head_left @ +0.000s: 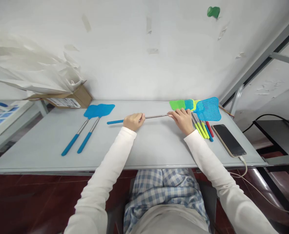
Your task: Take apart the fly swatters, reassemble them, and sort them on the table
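Across the front of me lies a blue fly swatter (209,109) with an extended metal rod, its mesh head to the right and its blue handle to the left. My left hand (134,122) is wrapped round it where handle meets rod. Near the head, my right hand (182,120) pinches the rod between thumb and fingers. Partly behind that hand, several more swatters lie fanned out, with a green head (177,104) and yellow, blue and red handles (204,130). Two blue swatters (95,111) rest side by side on the left of the table.
A phone (228,139) with a white cable lies at the right of the grey table (154,146). An open cardboard box (79,96) with white wrapping stands at the back left. A white wall rises behind, and a metal frame (261,61) stands at the right.
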### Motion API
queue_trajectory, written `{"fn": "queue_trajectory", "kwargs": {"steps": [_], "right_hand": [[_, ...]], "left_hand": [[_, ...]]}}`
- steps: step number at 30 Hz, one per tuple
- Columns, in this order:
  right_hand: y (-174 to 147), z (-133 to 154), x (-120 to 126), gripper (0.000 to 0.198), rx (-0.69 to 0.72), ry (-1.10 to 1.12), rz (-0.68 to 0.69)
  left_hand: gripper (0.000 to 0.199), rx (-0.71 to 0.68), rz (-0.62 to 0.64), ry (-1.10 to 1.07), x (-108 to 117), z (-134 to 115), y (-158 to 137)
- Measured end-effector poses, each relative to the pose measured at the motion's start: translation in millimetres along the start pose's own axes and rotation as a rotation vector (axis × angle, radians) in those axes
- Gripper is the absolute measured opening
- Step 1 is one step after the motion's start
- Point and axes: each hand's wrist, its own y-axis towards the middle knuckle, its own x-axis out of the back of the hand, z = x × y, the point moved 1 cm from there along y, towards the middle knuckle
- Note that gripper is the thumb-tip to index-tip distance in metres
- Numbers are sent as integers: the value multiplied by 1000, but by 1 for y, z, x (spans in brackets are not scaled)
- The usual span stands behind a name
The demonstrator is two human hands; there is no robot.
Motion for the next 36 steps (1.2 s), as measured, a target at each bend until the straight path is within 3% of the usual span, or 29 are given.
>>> {"fn": "queue_trajectory", "kwargs": {"steps": [6, 12, 19, 27, 36], "right_hand": [[2, -28, -3, 46, 47, -54, -16], [-2, -59, -5, 44, 0, -128, -39], [-8, -51, -3, 39, 18, -18, -12], [-8, -53, 1, 34, -292, -82, -304], [-14, -60, -5, 43, -160, -70, -435]], "left_hand": [[43, -52, 85, -24, -5, 4, 8], [42, -56, 48, 36, 7, 38, 8], [43, 0, -27, 36, 12, 51, 1], [44, 167, -136, 44, 18, 64, 0], [44, 185, -318, 64, 20, 63, -2]]}}
